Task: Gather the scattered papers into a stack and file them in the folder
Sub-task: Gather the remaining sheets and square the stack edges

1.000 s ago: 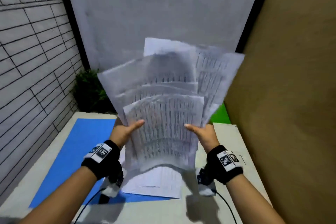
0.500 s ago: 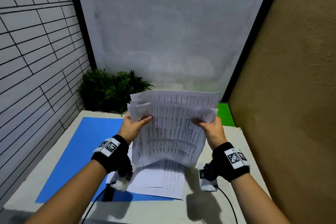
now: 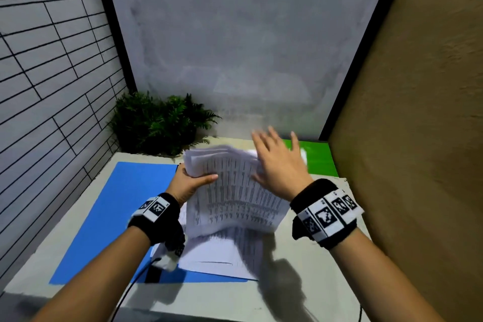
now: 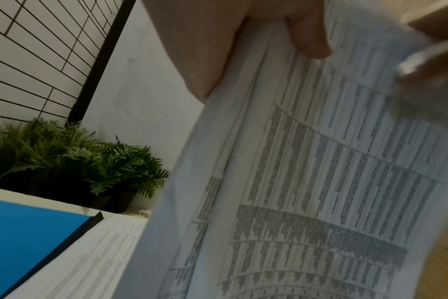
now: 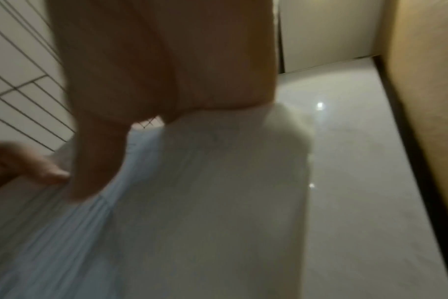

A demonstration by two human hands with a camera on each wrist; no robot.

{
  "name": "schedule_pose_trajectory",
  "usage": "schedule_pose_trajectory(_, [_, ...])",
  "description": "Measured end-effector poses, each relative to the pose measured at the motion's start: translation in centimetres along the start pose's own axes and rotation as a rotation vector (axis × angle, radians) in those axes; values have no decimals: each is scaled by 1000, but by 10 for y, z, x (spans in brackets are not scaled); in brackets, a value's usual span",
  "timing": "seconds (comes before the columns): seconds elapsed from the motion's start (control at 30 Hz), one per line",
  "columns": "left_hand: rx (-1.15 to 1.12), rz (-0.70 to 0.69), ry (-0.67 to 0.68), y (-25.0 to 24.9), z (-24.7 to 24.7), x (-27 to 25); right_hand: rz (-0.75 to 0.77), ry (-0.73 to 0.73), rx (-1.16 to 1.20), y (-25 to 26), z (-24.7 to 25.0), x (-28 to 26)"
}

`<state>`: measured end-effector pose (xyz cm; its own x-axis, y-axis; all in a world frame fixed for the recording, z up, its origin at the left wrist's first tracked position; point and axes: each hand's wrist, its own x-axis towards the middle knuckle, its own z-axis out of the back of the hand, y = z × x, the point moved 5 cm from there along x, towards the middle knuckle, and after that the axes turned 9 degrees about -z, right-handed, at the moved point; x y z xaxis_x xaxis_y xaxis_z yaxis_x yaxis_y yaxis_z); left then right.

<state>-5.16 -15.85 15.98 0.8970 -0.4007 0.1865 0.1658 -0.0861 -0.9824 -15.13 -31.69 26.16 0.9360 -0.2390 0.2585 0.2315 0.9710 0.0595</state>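
**Papers held over the blue folder**

The papers [image 3: 232,191] hang tilted above the blue folder [image 3: 122,206] on the worktop [image 3: 313,269]. The left hand [image 3: 189,183] pinches their left edge, thumb on top. The right hand [image 3: 281,165] lies flat on them, fingers [image 3: 261,138] spread straight, gripping nothing.

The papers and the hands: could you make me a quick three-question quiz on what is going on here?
1. True or false: the left hand grips the stack of papers.
2. How are the right hand's fingers? A) spread straight B) fisted C) round a pen
3. What colour is the folder on the table?

Key: 1 true. 2 A. 3 blue.
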Motion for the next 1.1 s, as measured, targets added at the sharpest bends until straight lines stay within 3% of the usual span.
schedule_pose_trajectory(0.03, [1, 4, -2, 0, 0, 1, -35, 99, -38, 0, -7, 0])
schedule_pose_trajectory(0.1, [-1, 2, 1, -1, 0, 3, -93, -12, 9, 0, -1, 1])
schedule_pose_trajectory(0.13, [2, 2, 3, 0, 0, 4, -76, -50, 3, 7, 2, 2])
schedule_pose_trajectory(0.2, [-7, 2, -6, 4, 0, 5, -4, 84, -83, 23, -6, 4])
schedule_pose_trajectory(0.3, [-40, 1, -6, 8, -2, 9, 22, 86, 19, 40, -7, 12])
schedule_pose_trajectory(0.4, [-42, -15, -2, 10, -2, 13, 149, 200, 64, 65, -15, 16])
schedule_pose_trajectory(0.47, [-44, -23, 14, 8, -4, 16, 167, 171, 128, 74, -17, 17])
schedule_pose_trajectory(0.57, [-56, -18, 8, 14, -2, 18, 275, 185, 44, 81, -24, 17])
schedule_pose_trajectory(0.7, [-84, -9, 9, 19, -1, 18, 169, 109, 54, 52, -15, 21])
schedule_pose_trajectory(0.77, [-66, 8, 41, 19, -4, 19, 186, 159, -23, 37, -18, 19])
schedule_pose_trajectory(0.93, [-29, 34, 80, 18, 0, 21, -62, 131, -10, -40, -16, 25])
schedule_pose_trajectory(1.0, [-29, 44, 100, 20, 1, 21, -135, 141, 316, -70, -20, 30])
schedule_pose_trajectory(1.1, [-14, 85, 104, 25, 1, 22, -331, 207, 1108, -92, -50, 27])
